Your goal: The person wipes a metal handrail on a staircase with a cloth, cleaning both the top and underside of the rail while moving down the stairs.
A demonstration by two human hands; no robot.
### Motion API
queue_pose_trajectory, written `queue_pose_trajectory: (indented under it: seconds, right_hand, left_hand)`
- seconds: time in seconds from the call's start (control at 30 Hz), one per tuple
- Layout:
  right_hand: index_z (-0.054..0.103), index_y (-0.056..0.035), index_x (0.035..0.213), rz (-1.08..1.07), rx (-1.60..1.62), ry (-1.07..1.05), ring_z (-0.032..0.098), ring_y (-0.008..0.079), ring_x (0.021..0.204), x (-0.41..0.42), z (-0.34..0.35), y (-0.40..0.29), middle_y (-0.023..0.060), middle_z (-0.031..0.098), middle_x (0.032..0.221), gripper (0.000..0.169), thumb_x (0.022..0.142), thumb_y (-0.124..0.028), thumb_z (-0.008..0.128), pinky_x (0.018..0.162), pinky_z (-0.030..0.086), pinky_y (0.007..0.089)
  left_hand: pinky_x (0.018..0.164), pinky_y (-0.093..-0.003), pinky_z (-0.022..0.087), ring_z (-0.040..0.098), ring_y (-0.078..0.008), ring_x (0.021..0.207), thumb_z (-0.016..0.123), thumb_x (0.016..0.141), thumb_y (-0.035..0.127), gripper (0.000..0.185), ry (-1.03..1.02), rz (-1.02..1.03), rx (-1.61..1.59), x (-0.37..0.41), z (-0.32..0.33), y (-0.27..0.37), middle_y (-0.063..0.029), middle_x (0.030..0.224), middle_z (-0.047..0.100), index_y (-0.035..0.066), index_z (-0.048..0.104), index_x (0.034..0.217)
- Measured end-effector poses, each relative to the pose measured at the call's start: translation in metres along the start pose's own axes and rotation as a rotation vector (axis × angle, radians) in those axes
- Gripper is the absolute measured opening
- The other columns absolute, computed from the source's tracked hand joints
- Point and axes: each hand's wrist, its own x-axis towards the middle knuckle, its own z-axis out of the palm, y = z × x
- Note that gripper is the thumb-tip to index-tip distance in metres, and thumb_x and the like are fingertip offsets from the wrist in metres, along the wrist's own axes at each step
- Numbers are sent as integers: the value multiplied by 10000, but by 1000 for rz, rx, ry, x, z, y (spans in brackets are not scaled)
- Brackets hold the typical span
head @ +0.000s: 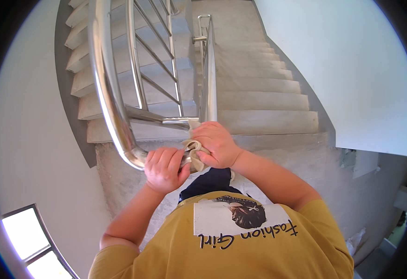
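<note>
A polished metal stair handrail [111, 94] curves round at the landing just in front of me. My left hand [165, 169] grips its horizontal end section, close to the bend. Right beside it, my right hand [217, 144] presses a crumpled beige cloth [194, 153] against the rail's other corner. Part of the cloth sticks up past the fingers, and a fold hangs between the two hands. Below the handrail runs a lower metal crossbar [180, 120]. The rail surface under both palms is hidden.
Concrete steps [266, 101] lie beyond the rail on the right, with another flight [85, 83] on the left. Slanted metal bars [158, 66] fill the railing. White walls [343, 69] flank the stairs. A window [27, 233] is at lower left, and a plastic bag [355, 240] at lower right.
</note>
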Motion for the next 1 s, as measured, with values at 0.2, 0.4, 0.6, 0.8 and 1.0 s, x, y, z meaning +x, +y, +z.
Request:
queue_pose_trajectory:
  seconds: [0.2,0.4,0.6,0.8,1.0]
  right_hand:
    - [663,-36,968,8,92,-124,614,290,1018,10,-6,19,102,656,1001,304,747,-245,679,1007,437,452]
    - [663,-38,1049,-6,182,-338,614,315,1050,25,-12,37,111,662,1066,389,715,-236,678,1008,438,474]
    - [641,-59,955,-28,202,-365,606,291,1006,33,-17,50,95,644,980,293,733,-245,690,988,434,443]
    - [630,-59,932,-68,262,-413,595,310,955,41,-16,65,97,630,935,248,766,-241,660,951,444,442]
    - [646,-62,986,-48,314,-542,610,307,1004,43,-18,79,97,651,971,265,792,-242,636,988,434,435]
  left_hand:
    - [645,-377,446,615,-242,744,706,708,239,268,-85,-38,22,4,-3,-5,-49,857,637,59,689,906]
    - [637,-371,452,612,-236,716,717,671,269,298,-101,-113,13,6,-2,-8,-47,845,636,57,687,878]
    - [638,-373,447,607,-242,715,719,668,268,289,-162,-205,-23,13,0,-7,-49,832,640,55,679,859]
    - [649,-390,438,601,-252,704,727,652,228,274,-156,-282,8,19,0,-3,-61,824,646,52,681,857]
    - [721,-364,474,620,-286,766,655,799,10,111,81,-798,-385,54,16,35,-132,861,658,0,667,909]
